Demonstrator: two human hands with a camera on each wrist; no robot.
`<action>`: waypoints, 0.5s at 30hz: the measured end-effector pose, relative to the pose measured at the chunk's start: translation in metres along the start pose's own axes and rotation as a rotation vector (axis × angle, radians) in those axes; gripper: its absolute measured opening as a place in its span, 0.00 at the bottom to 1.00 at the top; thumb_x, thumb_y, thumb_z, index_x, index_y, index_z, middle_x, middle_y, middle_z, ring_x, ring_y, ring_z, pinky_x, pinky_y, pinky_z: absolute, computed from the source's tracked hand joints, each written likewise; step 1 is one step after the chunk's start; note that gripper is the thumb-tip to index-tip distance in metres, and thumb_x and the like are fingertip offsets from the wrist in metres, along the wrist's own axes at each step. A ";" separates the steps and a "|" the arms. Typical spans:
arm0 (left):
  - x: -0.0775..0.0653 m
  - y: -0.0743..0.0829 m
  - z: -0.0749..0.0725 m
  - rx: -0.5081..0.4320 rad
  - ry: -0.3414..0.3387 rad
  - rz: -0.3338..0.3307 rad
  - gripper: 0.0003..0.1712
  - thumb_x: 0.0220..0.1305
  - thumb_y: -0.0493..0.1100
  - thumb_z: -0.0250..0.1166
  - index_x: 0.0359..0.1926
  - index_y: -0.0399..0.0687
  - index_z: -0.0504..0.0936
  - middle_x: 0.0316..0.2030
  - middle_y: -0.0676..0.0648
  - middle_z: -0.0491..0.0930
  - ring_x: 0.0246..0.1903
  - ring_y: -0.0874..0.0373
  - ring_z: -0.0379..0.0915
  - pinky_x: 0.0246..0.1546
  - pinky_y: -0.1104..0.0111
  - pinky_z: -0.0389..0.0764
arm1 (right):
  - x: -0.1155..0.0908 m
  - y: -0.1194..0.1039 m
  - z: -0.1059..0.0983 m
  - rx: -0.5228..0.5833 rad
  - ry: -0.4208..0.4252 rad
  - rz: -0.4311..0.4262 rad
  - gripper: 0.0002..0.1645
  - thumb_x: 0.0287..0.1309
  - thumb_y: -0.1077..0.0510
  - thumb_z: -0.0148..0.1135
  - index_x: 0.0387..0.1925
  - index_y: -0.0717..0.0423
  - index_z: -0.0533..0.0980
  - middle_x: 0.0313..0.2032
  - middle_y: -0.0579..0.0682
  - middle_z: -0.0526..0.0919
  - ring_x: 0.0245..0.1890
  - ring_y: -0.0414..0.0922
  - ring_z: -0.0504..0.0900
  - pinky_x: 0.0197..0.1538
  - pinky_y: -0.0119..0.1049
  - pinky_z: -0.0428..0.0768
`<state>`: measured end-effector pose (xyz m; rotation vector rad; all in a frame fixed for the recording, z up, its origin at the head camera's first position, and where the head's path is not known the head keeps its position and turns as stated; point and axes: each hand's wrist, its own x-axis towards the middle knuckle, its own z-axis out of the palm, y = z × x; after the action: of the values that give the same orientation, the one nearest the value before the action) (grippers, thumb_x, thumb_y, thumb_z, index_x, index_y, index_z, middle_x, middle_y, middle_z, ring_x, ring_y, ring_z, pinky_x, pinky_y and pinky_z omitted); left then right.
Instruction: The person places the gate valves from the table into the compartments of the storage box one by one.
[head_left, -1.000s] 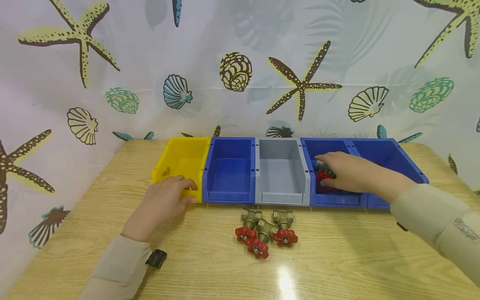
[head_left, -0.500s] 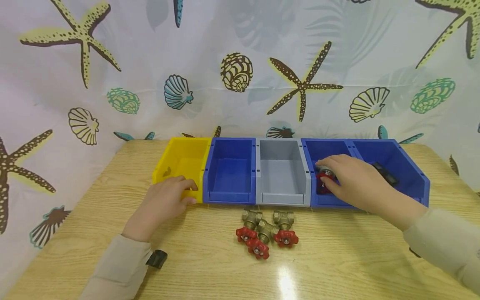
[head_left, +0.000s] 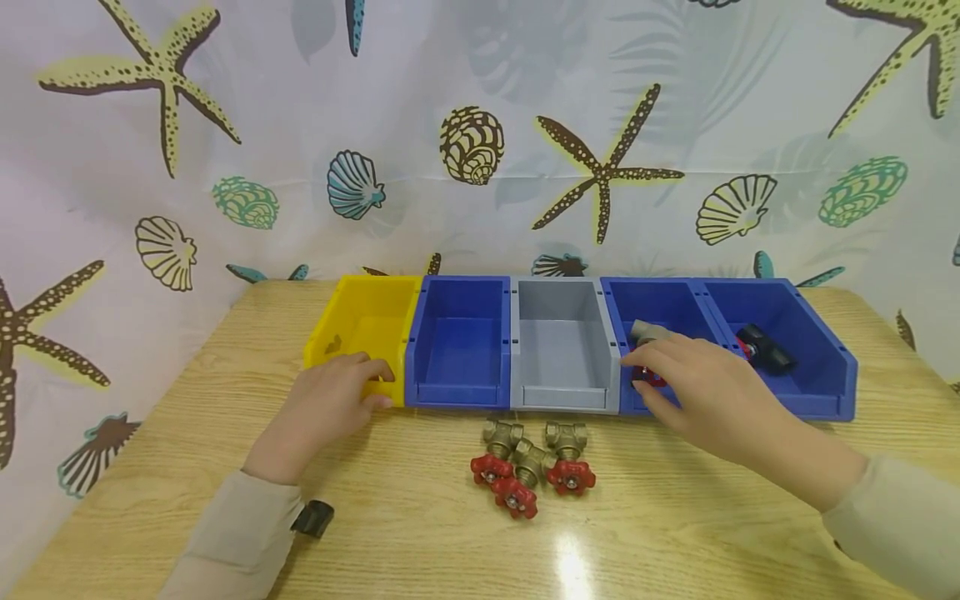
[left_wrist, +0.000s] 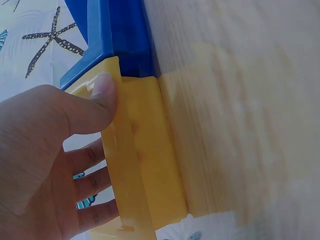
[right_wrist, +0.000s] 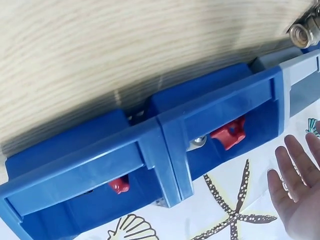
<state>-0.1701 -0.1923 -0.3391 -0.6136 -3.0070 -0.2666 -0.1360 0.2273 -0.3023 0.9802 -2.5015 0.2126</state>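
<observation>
My left hand [head_left: 326, 408] holds the front lip of the yellow bin [head_left: 378, 329], thumb on the outside and fingers behind it, as the left wrist view shows. Over the front of the fourth bin, a blue one [head_left: 652, 296], is my right hand [head_left: 705, 396], its fingers extended and nothing between them. A valve with a light grey body [head_left: 649, 332] and a red handwheel [right_wrist: 230, 134] lies inside that bin, partly covered by this hand in the head view. On the table before the bins lie three brass valves [head_left: 528, 460] with red handwheels.
Between the yellow and fourth bins stand a blue bin [head_left: 462, 342] and a grey bin [head_left: 562, 350]. At the row's right end, another blue bin [head_left: 813, 367] contains a black fitting [head_left: 765, 348] with a red part. A patterned cloth [head_left: 420, 225] hangs behind the table.
My right hand has let go of the grey-bodied valve in the fourth bin and drawn back toward the front. The left hand stays in place on the yellow bin.
</observation>
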 end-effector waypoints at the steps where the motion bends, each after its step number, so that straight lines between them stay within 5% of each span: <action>1: 0.000 0.000 0.000 0.000 0.000 0.000 0.14 0.60 0.48 0.73 0.45 0.51 0.84 0.32 0.53 0.77 0.31 0.56 0.71 0.30 0.62 0.75 | 0.000 -0.001 0.000 0.002 0.001 -0.004 0.18 0.49 0.62 0.73 0.45 0.56 0.82 0.41 0.50 0.85 0.38 0.50 0.84 0.41 0.50 0.82; 15: 0.000 -0.001 0.001 0.003 0.007 0.001 0.14 0.59 0.48 0.73 0.45 0.51 0.84 0.32 0.53 0.77 0.30 0.56 0.70 0.29 0.63 0.74 | -0.005 -0.023 0.009 0.037 0.035 -0.065 0.17 0.50 0.57 0.71 0.44 0.54 0.82 0.39 0.45 0.85 0.36 0.43 0.82 0.37 0.41 0.82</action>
<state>-0.1708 -0.1928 -0.3399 -0.6131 -2.9993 -0.2636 -0.1205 0.2112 -0.3128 1.0618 -2.4382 0.2542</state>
